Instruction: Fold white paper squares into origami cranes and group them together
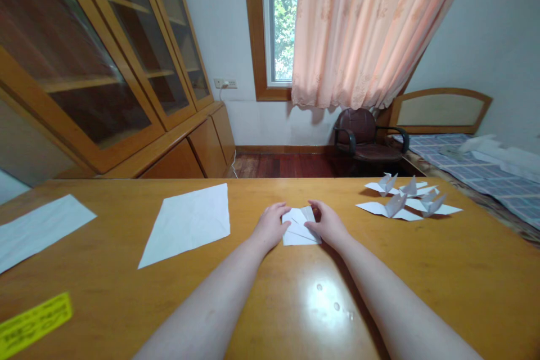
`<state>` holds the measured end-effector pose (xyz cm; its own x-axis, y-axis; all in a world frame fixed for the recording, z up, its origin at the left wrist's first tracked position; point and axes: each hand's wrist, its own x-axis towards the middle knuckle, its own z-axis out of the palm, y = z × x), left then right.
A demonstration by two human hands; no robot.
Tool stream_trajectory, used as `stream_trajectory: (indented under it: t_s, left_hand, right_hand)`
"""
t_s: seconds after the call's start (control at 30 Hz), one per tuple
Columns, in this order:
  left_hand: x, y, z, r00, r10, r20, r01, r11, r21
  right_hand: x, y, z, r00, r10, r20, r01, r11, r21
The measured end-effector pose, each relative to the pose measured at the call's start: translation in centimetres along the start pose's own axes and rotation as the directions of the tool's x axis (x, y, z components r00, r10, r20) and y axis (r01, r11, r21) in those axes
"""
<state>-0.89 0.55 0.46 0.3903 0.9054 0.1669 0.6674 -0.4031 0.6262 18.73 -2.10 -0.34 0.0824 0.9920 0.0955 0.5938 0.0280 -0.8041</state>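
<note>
A small folded sheet of white paper (300,233) lies on the wooden table (270,315), with crease lines and overlapping flaps on its face. My left hand (273,225) grips its left edge, thumb on top and fingers curled at the far side. At the right edge my right hand (327,222) pinches it, the thumb pressed on the upper face. Parts of the fingers are hidden behind the paper. Several folded paper cranes (396,202) with raised wings stand to the right of my right hand.
A larger white sheet (189,222) lies left of my hands, another sheet (42,230) farther left. A yellow label with dark writing (36,323) is at the near left. Beyond the table are a glass-door cabinet (169,118), a brown armchair (363,132) and a bed (485,163).
</note>
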Motion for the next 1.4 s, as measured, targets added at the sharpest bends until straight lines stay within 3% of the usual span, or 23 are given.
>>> stream_trajectory:
  t_s: [0.37, 1.4]
  left_hand:
    - [0.01, 0.16, -0.07, 1.0, 0.009, 0.008, -0.01, 0.999, 0.046]
    - [-0.2, 0.22, -0.17, 1.0, -0.002, -0.002, 0.002, 0.999, 0.035]
  right_hand:
    - [0.01, 0.14, -0.06, 0.999, -0.044, -0.001, 0.044, 0.991, -0.123]
    - [-0.1, 0.16, -0.19, 0.993, -0.115, 0.027, 0.118, 0.98, -0.16]
